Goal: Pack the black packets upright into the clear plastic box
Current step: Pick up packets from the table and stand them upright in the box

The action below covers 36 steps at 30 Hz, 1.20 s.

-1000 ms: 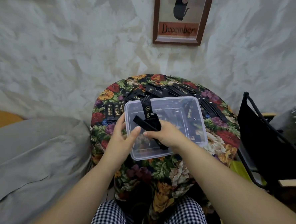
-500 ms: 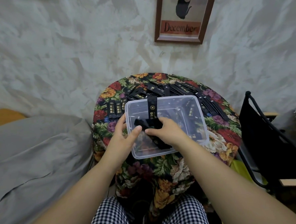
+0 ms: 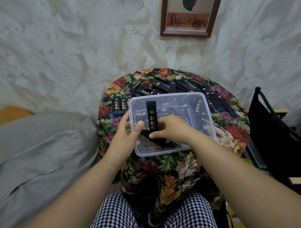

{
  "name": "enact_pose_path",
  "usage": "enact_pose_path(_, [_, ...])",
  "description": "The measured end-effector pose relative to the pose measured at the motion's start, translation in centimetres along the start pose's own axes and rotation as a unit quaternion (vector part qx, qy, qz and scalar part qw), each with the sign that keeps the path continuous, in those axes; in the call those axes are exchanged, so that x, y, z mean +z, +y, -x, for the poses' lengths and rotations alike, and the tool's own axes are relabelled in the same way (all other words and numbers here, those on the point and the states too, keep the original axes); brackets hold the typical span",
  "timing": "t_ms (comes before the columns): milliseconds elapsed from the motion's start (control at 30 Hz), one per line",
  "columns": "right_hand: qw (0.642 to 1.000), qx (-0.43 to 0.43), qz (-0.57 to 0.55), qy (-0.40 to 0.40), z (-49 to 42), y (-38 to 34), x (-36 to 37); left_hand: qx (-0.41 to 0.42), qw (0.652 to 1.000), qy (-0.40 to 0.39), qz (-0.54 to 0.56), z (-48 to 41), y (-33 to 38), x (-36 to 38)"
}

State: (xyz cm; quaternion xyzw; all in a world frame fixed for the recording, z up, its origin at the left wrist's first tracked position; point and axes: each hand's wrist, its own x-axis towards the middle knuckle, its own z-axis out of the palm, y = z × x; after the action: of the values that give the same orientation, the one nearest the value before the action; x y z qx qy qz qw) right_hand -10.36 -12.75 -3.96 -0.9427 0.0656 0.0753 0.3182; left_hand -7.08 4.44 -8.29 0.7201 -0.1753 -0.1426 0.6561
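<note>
The clear plastic box (image 3: 166, 95) is sitting open on a round table (image 3: 233, 133) draped in a flowered cloth, and everything here is being placed from that box. The person's left hand (image 3: 124, 133) is gripping the box's left wall, with the thumb hooking over the rim to the inside and the fingers wrapping the outside. The right hand (image 3: 172, 130) is reaching down into the box from the near side and is pinching a bundle of black packets (image 3: 151, 116) between curled fingers and thumb. One packet of the bundle is standing upright above the hand, its gold print facing the camera, while the others are fanning out at a tilt below the thumb, toward the box's near wall. The two hands are sitting close together, the left thumb just beside the bundle.

Beyond the box's far wall, loose black packets (image 3: 179, 84) are lying spread over the cloth in an overlapping row. Just outside the box's far left corner, a small stack of packets (image 3: 120, 106) is lying flat. More black shapes are showing through the box's right wall; whether they are lying inside or behind it cannot be told.

Above the box on the wall, a framed picture (image 3: 187, 14) reading "December" is hanging. Left of the box, grey bedding (image 3: 33, 147) is lying; right of it, a black frame (image 3: 274, 134) is standing. Below the box, checked trousers (image 3: 115, 218) are showing.
</note>
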Motion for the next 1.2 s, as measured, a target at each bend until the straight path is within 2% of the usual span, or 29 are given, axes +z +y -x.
enact_pose_path(100, [0.997, -0.015, 0.074, -0.03, -0.2, -0.5, 0.0, -0.012, 1.0, 0.001, 0.014, 0.0, 0.2, 0.0])
enact_pose_path(200, [0.993, -0.04, 0.108, -0.02, -0.6, -0.5, 0.4, -0.018, 1.0, 0.002, 0.024, 0.0, 0.1, 0.0])
enact_pose_path(433, [0.997, 0.012, 0.023, 0.07, -1.2, 0.9, -0.7, -0.023, 0.999, 0.002, 0.031, -0.1, 0.1, 0.0])
enact_pose_path(533, [0.989, 0.049, -0.101, 0.093, -1.4, 0.7, -0.2, -0.016, 1.0, 0.002, 0.021, 0.0, 0.2, 0.2])
enact_pose_path(600, [0.986, 0.053, -0.132, 0.086, -1.5, 0.1, 0.6, -0.015, 1.0, 0.002, 0.021, 0.1, 0.1, 0.3])
enact_pose_path(833, [0.992, 0.061, -0.108, 0.027, -1.8, -1.3, 1.3, -0.017, 1.0, -0.001, 0.01, 0.5, -0.4, 0.0])
enact_pose_path(1000, [0.988, 0.055, -0.147, -0.001, -2.3, -2.5, 1.2, -0.022, 1.0, -0.005, -0.009, 0.7, 0.4, 0.2])
enact_pose_path(1200, [0.982, 0.065, -0.175, -0.01, -2.2, -2.1, 0.5, 0.0, 0.999, 0.009, -0.043, 0.8, 1.1, 0.2])
